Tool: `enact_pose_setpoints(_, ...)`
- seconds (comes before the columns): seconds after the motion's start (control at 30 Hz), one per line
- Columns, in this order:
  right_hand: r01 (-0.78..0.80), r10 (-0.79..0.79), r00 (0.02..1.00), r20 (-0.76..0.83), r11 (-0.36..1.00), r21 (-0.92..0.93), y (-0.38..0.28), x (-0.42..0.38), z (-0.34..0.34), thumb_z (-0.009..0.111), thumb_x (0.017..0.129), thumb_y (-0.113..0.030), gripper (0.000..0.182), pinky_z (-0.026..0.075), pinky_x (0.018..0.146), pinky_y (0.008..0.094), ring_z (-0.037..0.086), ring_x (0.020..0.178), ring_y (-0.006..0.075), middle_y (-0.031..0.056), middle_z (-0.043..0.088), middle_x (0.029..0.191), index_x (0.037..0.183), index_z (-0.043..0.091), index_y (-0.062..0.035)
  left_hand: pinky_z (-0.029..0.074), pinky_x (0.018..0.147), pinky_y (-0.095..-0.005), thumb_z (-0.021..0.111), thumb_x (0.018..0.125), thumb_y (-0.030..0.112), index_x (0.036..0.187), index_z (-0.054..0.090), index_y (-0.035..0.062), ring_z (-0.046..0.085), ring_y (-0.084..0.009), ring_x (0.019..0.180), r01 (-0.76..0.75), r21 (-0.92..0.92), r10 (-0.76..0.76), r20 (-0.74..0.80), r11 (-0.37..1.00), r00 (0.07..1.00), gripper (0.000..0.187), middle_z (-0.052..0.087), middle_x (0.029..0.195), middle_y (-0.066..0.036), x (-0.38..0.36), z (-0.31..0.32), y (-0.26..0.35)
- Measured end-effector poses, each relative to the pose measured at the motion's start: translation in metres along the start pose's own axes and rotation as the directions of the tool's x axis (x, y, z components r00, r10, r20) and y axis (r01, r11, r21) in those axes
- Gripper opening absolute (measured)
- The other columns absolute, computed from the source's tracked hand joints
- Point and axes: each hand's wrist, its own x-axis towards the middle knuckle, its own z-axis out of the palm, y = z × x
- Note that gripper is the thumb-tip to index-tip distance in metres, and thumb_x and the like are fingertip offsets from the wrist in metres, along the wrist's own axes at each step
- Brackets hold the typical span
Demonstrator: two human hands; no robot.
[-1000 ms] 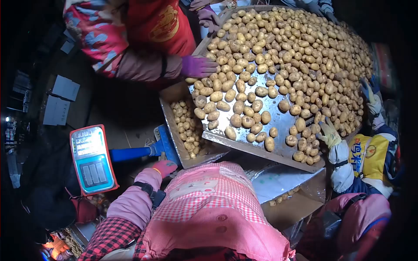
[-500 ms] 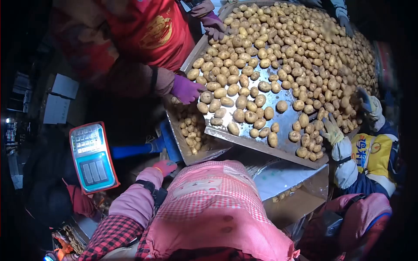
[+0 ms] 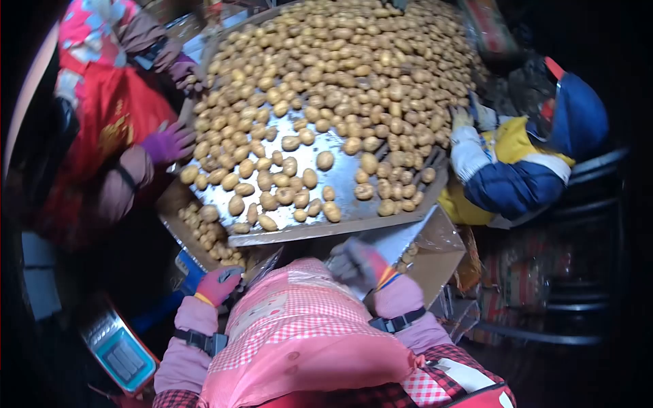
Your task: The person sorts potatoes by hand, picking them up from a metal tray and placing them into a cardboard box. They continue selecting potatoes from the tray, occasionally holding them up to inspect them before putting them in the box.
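Note:
My left hand [image 3: 220, 284], in a pink glove, is closed beside my pink checked apron [image 3: 299, 340], near the lower box of potatoes [image 3: 211, 234]; what it holds, if anything, is hidden. My right hand [image 3: 358, 264], in a grey and pink glove, is just below the front edge of the metal sorting tray [image 3: 313, 233], over the silver-lined box [image 3: 435, 255]; its fingers are blurred. Many potatoes [image 3: 340, 61] are heaped on the tray, with looser ones [image 3: 283, 197] near its front.
A person in a red apron [image 3: 115, 122] stands at the left with purple-gloved hands at the tray's edge. At the right a person in blue and yellow [image 3: 510, 166] has gloved hands by the potatoes. A scale [image 3: 122, 353] is at the lower left.
The view has swung to the right and the tray appears further left. My right hand has come into view in front of the tray. The left neighbour's purple glove now has its fingers spread.

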Motion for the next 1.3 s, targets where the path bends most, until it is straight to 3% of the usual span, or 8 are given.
enact_pose_setpoints(0.3, 0.311, -0.399, 0.875, -0.273, 0.897, -0.314, -0.027, 0.027, -0.108, 0.062, 0.094, -0.023, 0.039, 0.050, 0.084, 0.0296, 0.064, 0.096, 0.0200, 0.0120, 0.066, 0.108, 0.125, 0.055, -0.0017, 0.050, 0.087, -0.0286, 0.066, 0.089, 0.023, 0.123, 0.064, 0.0079, 0.064, -0.0136, 0.095, -0.323, 0.360, 0.195, 0.347, 0.875, 0.917, 0.037, 0.068, 0.108, -0.007, 0.055, 0.060, 0.143)
enact_pose_setpoints(0.4, 0.174, -0.578, 0.736, -0.353, 0.665, -0.727, -0.059, 0.036, -0.141, 0.067, 0.088, -0.031, 0.055, 0.045, 0.097, 0.0375, 0.058, 0.111, 0.0314, 0.0185, 0.061, 0.119, 0.134, 0.049, -0.0059, 0.054, 0.074, -0.0272, 0.065, 0.091, 0.022, 0.121, 0.063, 0.0052, 0.066, -0.0119, 0.081, -0.183, 0.355, 0.029, 0.399, 0.917, 0.916, 0.035, 0.071, 0.096, -0.005, 0.069, 0.072, 0.153)
enact_pose_setpoints(0.47, -0.334, -0.857, 0.465, -0.219, 0.059, -0.941, -0.078, 0.049, -0.142, 0.071, 0.079, -0.043, 0.074, 0.036, 0.106, 0.0425, 0.048, 0.122, 0.0391, 0.0231, 0.052, 0.130, 0.140, 0.044, -0.0095, 0.054, 0.073, -0.0269, 0.063, 0.092, 0.021, 0.119, 0.064, 0.0041, 0.066, -0.0125, 0.082, -0.047, 0.220, -0.052, 0.423, 0.974, 0.905, 0.033, 0.071, 0.095, -0.006, 0.076, 0.073, 0.152)
enact_pose_setpoints(0.63, -0.456, -0.827, 0.477, -0.297, 0.056, -0.888, -0.059, 0.122, -0.085, 0.070, 0.069, -0.060, 0.090, 0.032, 0.108, 0.0496, 0.039, 0.130, 0.0375, 0.0203, 0.042, 0.139, 0.139, 0.045, -0.0105, 0.056, 0.073, -0.0270, 0.061, 0.093, 0.019, 0.113, 0.067, 0.0017, 0.068, -0.0141, 0.078, 0.139, 0.112, -0.173, 0.409, 0.984, 0.896, 0.027, 0.072, 0.091, -0.009, 0.077, 0.074, 0.171)
enact_pose_setpoints(0.7, -0.028, -0.377, 0.917, -0.133, 0.273, -0.962, -0.089, 0.112, -0.035, 0.069, 0.071, -0.059, 0.080, 0.033, 0.107, 0.0502, 0.038, 0.131, 0.0360, 0.0166, 0.044, 0.138, 0.132, 0.051, -0.0104, 0.056, 0.072, -0.0279, 0.061, 0.093, 0.017, 0.114, 0.066, 0.0023, 0.068, -0.0144, 0.077, 0.136, 0.056, -0.147, 0.400, 0.989, 0.905, 0.026, 0.071, 0.088, -0.008, 0.079, 0.074, 0.162)
enact_pose_setpoints(0.87, 0.679, -0.709, 0.485, 0.511, -0.063, -0.732, -0.065, 0.123, 0.029, 0.066, 0.082, -0.029, 0.041, 0.039, 0.101, 0.0465, 0.049, 0.117, 0.0310, 0.0151, 0.055, 0.117, 0.118, 0.059, -0.0104, 0.055, 0.070, -0.0276, 0.064, 0.091, 0.018, 0.110, 0.069, 0.0026, 0.067, -0.0130, 0.076, 0.041, 0.096, -0.071, 0.329, 0.994, 0.942, 0.025, 0.071, 0.087, -0.006, 0.076, 0.075, 0.169)
enact_pose_setpoints(1.1, 0.114, -0.698, 0.709, -0.097, 0.250, -0.962, -0.140, 0.132, -0.060, 0.061, 0.087, -0.026, 0.039, 0.048, 0.090, 0.0422, 0.060, 0.104, 0.0343, 0.0160, 0.062, 0.115, 0.123, 0.058, -0.0098, 0.055, 0.068, -0.0277, 0.066, 0.089, 0.021, 0.108, 0.070, 0.0045, 0.068, -0.0130, 0.073, 0.100, 0.120, -0.131, 0.287, 0.988, 0.949, 0.025, 0.072, 0.086, -0.005, 0.079, 0.074, 0.160)
enact_pose_setpoints(1.3, -0.124, -0.605, 0.779, -0.164, 0.108, -0.986, -0.145, 0.154, -0.042, 0.069, 0.079, -0.047, 0.076, 0.052, 0.083, 0.0424, 0.064, 0.103, 0.0329, 0.0155, 0.062, 0.117, 0.140, 0.041, -0.0111, 0.054, 0.068, -0.0273, 0.064, 0.090, 0.022, 0.107, 0.069, 0.0046, 0.068, -0.0135, 0.073, -0.057, 0.255, -0.009, 0.251, 0.965, 0.968, 0.025, 0.071, 0.085, -0.006, 0.080, 0.072, 0.142)
